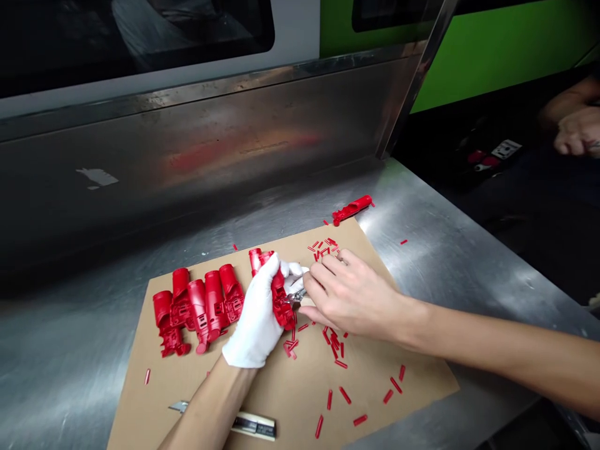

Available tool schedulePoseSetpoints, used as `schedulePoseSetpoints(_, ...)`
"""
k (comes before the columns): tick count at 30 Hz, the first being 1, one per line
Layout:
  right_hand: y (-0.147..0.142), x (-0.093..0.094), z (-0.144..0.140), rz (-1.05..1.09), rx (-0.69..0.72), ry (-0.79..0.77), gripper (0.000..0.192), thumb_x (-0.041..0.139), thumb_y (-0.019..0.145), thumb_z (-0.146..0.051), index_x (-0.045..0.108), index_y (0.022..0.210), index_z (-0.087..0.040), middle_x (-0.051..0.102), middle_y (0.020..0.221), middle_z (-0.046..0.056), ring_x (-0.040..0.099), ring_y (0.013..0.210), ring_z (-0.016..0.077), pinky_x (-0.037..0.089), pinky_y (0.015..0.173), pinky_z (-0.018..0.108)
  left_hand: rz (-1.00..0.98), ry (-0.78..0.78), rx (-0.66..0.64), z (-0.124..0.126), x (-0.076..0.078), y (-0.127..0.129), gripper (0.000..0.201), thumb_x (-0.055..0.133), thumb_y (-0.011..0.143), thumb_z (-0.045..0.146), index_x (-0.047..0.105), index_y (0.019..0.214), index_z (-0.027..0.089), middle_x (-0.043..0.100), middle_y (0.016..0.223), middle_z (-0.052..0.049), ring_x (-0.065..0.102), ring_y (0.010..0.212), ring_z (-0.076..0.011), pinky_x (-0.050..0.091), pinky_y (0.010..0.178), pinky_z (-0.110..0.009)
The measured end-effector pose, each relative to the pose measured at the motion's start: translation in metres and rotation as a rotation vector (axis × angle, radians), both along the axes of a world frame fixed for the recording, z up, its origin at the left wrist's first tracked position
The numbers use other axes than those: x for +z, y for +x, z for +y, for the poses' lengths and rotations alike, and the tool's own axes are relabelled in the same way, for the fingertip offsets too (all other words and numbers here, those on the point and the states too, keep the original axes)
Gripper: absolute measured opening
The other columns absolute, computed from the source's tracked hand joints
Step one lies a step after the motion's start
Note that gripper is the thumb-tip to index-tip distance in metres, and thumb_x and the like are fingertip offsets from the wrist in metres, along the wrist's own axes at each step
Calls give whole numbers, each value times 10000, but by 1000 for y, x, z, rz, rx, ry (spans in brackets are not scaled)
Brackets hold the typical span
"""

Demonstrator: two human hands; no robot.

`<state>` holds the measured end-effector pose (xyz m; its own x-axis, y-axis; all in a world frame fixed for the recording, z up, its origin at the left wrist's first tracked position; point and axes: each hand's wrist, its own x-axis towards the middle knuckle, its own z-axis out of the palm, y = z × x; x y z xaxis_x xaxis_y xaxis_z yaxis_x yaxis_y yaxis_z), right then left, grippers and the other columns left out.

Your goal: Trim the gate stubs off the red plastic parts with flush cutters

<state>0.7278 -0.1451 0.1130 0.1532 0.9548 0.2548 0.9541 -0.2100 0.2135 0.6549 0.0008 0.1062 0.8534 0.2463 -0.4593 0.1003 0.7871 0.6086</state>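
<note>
My left hand (257,315), in a white glove, is wrapped round a red plastic housing (281,305). Bare and closed, my right hand (349,290) grips pliers (296,296) whose metal tips touch the housing's inner side; the handles are mostly hidden in my fingers. Several similar red housings (213,303) lie side by side to the left of my gloved hand. Small red plastic bits (334,340) are scattered below and beyond my right hand.
Brown cardboard (375,387) covers part of the metal table (435,250). A utility knife (253,425) with its blade out lies under my left forearm. Another red housing (352,209) rests past the cardboard's far edge. A metal panel (210,150) rises behind. Another person's hand (579,131) shows at right.
</note>
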Motion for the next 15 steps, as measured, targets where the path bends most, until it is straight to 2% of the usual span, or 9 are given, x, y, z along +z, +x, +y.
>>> schedulePoseSetpoints(6, 2, -6, 5, 16, 32, -23, 360, 434, 1071, -344, 647, 904, -107, 629, 843, 99, 591, 748, 256, 431, 627, 380, 26, -30, 25, 2, -5, 3, 273, 622, 911, 317, 514, 704, 176, 620, 775, -16, 612, 624, -136, 542, 680, -265)
schedulePoseSetpoints(15, -3, -15, 5, 109, -62, -50, 356, 568, 1026, -456, 642, 914, -127, 672, 878, 99, 643, 763, 240, 409, 539, 311, 63, -25, -32, 4, -17, 2, 256, 681, 878, 355, 559, 752, 169, 620, 762, -18, 592, 599, -136, 523, 650, -263)
